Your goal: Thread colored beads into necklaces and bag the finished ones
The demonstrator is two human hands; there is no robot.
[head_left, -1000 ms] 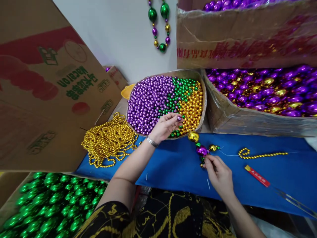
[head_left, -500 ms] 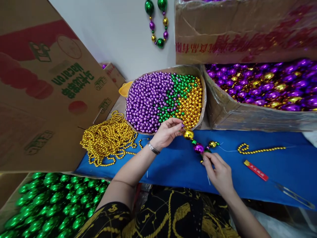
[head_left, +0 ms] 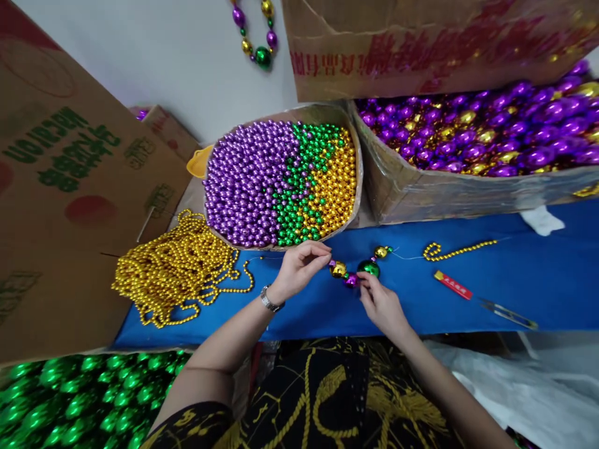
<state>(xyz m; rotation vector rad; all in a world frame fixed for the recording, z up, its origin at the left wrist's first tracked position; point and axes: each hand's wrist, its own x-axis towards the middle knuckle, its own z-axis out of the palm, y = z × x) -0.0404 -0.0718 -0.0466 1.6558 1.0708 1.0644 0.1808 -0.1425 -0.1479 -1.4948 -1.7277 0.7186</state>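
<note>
My left hand point(head_left: 299, 267) is pinched closed at one end of a short bead strand point(head_left: 358, 270) of gold, purple and green beads lying over the blue cloth point(head_left: 538, 268). What its fingertips hold is too small to make out. My right hand point(head_left: 381, 302) is closed on the strand near its purple and green beads. A thin thread runs from the strand to a short gold bead chain point(head_left: 456, 251) at the right. Just behind my hands sits a round tray point(head_left: 358, 159) of small purple, green and gold beads.
A pile of gold bead chains point(head_left: 175, 268) lies at the left. A box of large purple and gold beads point(head_left: 468, 134) stands at the right, green beads point(head_left: 84, 393) at the lower left. Snips with a red label point(head_left: 482, 298) lie on the cloth. A finished necklace point(head_left: 255, 28) hangs on the wall.
My left hand came away from the bead tray and down to the strand's end. Both hands now sit close together on the strand, and the camera has tilted down and right.
</note>
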